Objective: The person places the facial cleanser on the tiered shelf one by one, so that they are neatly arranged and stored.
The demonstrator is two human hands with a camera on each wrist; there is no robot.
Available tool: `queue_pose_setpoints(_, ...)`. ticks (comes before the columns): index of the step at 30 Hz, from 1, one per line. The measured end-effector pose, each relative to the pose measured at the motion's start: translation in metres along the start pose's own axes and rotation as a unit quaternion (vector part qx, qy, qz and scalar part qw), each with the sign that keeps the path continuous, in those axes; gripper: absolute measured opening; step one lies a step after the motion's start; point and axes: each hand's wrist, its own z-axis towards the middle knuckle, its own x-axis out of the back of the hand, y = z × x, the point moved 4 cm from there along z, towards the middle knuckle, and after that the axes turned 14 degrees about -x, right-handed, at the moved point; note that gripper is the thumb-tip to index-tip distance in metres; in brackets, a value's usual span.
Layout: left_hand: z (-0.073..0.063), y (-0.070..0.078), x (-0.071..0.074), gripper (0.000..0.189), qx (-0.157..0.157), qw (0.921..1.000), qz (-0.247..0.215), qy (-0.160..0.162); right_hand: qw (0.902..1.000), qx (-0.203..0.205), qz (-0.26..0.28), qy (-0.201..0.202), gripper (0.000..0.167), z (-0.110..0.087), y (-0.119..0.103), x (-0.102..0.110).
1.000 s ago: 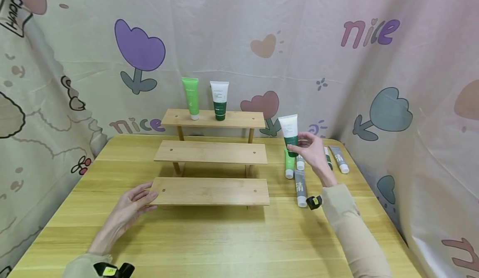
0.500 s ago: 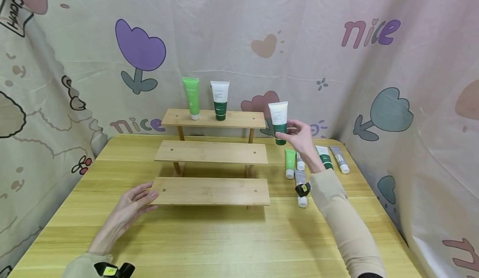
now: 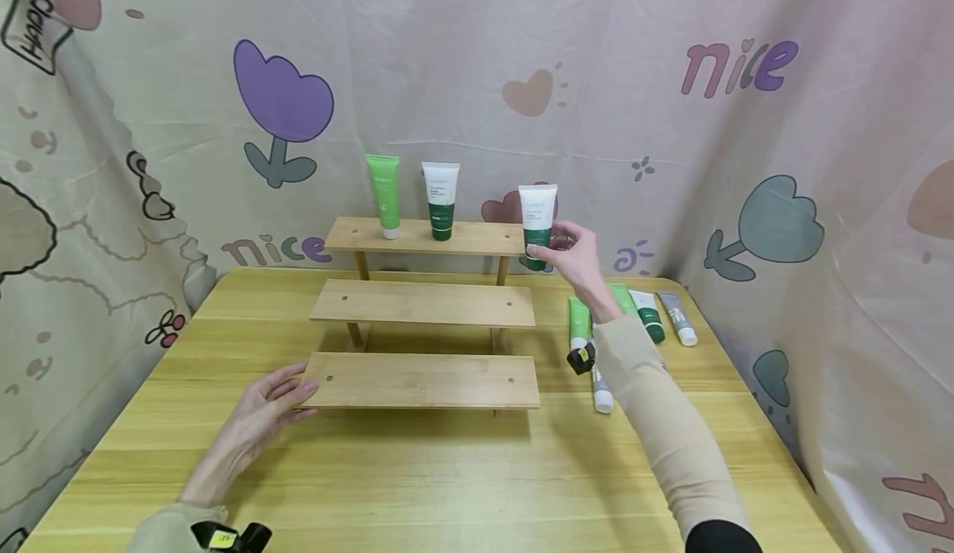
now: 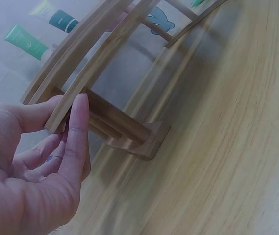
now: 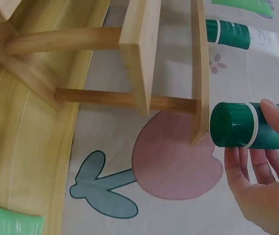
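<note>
A three-step wooden display rack (image 3: 425, 381) stands on the table. My left hand (image 3: 261, 416) pinches the left end of its lowest board between thumb and fingers, plain in the left wrist view (image 4: 46, 166). On the top board a green tube (image 3: 383, 193) and a white-and-green tube (image 3: 441, 197) stand upright on their caps. My right hand (image 3: 574, 259) holds another white-and-green squeeze tube (image 3: 538, 213) upright, cap down, at the top board's right end. In the right wrist view its dark green cap (image 5: 227, 125) sits just off the board's edge.
Right of the rack several tubes lie on the table: a green tube (image 3: 578, 321), a grey tube (image 3: 602, 396), a white-and-green tube (image 3: 647, 314) and another grey tube (image 3: 676, 317). My right forearm partly covers this group. A printed curtain (image 3: 447, 56) hangs behind the table.
My right hand has carried the white-and-green tube left and up, from above the lying tubes to the top board's right end. The left hand keeps its place on the lowest board.
</note>
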Motion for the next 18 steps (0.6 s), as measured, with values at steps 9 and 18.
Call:
queue_pose_setpoints(9,0.0,-0.002,0.0,0.072,-0.006,1.0,-0.001,-0.003,1.0,0.003,0.002,0.001,0.047,0.006,-0.01,-0.014)
queue_pose_setpoints(18,0.0,0.0,0.0,0.074,-0.009,0.9998,-0.017,-0.003,0.9999,0.009,0.01,0.0,0.047,0.014,-0.016,-0.027)
